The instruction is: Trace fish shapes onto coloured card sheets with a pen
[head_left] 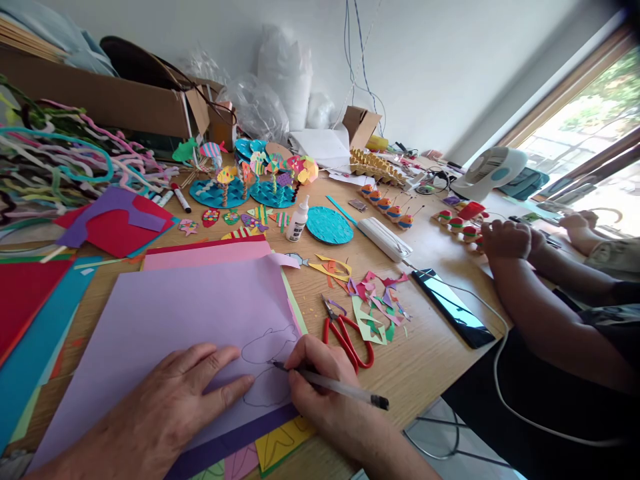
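Note:
A large sheet of light purple paper [175,307] lies before me on top of other coloured sheets. My left hand [193,393] rests flat on it, fingers spread. In my right hand [325,387] is a pen [345,388] with a clear barrel and black end, its tip touching the paper. Two outlined shapes, an upper fish-like drawing [263,347] and a lower rounded one, show near the sheet's right edge. Red-handled scissors [350,337] lie just right of my right hand, beside a heap of paper scraps [380,300].
A glue bottle [299,220], a blue disc [330,225], a white power strip [385,239] and a phone [453,307] with a cable lie beyond. Paper fish decorations [260,173] stand at the back. At right, another person's hands [507,240] handle small figures.

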Action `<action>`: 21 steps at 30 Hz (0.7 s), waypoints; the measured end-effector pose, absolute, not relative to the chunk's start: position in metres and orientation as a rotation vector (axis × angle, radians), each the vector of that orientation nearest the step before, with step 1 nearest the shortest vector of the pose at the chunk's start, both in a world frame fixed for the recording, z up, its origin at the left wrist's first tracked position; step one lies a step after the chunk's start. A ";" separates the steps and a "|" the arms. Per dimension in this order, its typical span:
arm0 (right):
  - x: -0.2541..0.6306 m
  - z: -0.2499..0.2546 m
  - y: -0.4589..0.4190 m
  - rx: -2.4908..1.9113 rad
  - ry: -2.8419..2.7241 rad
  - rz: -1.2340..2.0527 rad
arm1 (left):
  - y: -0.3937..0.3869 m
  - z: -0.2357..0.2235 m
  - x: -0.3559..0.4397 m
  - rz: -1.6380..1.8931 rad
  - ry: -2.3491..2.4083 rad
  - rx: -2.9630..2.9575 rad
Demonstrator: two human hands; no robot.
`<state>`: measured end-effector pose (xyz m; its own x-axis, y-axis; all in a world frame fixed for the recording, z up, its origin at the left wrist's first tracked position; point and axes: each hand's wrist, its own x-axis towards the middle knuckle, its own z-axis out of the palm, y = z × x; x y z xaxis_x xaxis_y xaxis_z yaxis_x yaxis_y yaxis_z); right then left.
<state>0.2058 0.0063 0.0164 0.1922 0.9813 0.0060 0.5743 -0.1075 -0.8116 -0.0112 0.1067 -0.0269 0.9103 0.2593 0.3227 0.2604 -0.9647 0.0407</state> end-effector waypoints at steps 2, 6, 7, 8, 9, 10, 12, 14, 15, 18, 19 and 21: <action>0.206 0.017 0.006 -1.777 -1.465 0.736 | 0.106 -0.027 -0.012 -0.499 -0.440 -3.075; 0.206 0.017 0.006 -1.786 -1.447 0.737 | 0.109 -0.030 -0.013 -0.451 -0.439 -3.090; 0.206 0.018 0.006 -1.782 -1.440 0.753 | 0.110 -0.031 -0.013 -0.457 -0.415 -3.092; 0.206 0.018 0.006 -1.776 -1.434 0.769 | 0.111 -0.032 -0.014 -0.472 -0.394 -3.090; 0.206 0.018 0.006 -1.768 -1.430 0.780 | 0.111 -0.034 -0.014 -0.492 -0.381 -3.084; 0.206 0.018 0.006 -1.760 -1.429 0.786 | 0.112 -0.035 -0.014 -0.502 -0.389 -3.076; 0.206 0.018 0.006 -1.749 -1.436 0.784 | 0.112 -0.035 -0.014 -0.489 -0.400 -3.075; 0.206 0.017 0.006 -1.750 -1.448 0.766 | 0.110 -0.033 -0.013 -0.462 -0.423 -3.084; 0.206 0.017 0.006 -1.754 -1.453 0.755 | 0.110 -0.032 -0.013 -0.459 -0.430 -3.084; 0.206 0.017 0.006 -1.780 -1.455 0.722 | 0.107 -0.030 -0.011 -0.464 -0.452 -3.067; 0.206 0.017 0.006 -1.785 -1.451 0.723 | 0.107 -0.029 -0.011 -0.468 -0.451 -3.062; 0.207 0.018 0.006 -1.785 -1.438 0.729 | 0.107 -0.029 -0.011 -0.475 -0.447 -3.059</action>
